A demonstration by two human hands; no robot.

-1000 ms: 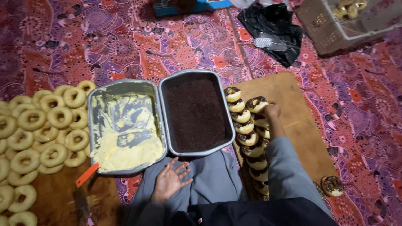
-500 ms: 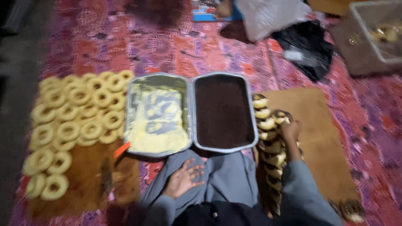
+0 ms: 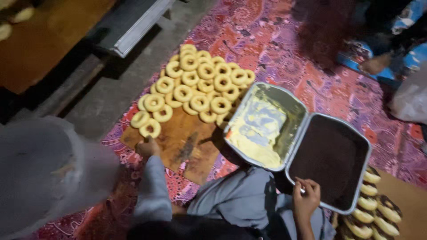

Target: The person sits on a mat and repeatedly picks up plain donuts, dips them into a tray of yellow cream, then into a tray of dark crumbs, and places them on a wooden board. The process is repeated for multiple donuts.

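My left hand [image 3: 149, 146] reaches out to the near corner of a wooden board [image 3: 187, 142], its fingers curled right under a plain ring doughnut [image 3: 150, 129]. Many plain doughnuts [image 3: 200, 84] cover the board's far half. My right hand [image 3: 306, 198] grips the near rim of a metal tray of dark chocolate sprinkles [image 3: 356, 133]. Joined to it on the left is a tray of yellow cream [image 3: 293, 111]. A row of coated doughnuts [image 3: 369, 209] lies on a brown mat [image 3: 409, 195] to the right of my right hand.
A patterned red carpet [image 3: 275, 49] lies under everything, with a bare concrete floor [image 3: 111, 84] and a grey ledge [image 3: 138, 26] at the left. Another person's foot [image 3: 373, 64] and a white bag [image 3: 411, 100] are at the upper right. Blurred grey cloth [image 3: 44, 169] fills the lower left.
The view swung left. My left hand went from my lap to the board's corner. My right hand left the coated doughnuts and took hold of the sprinkle tray's rim.
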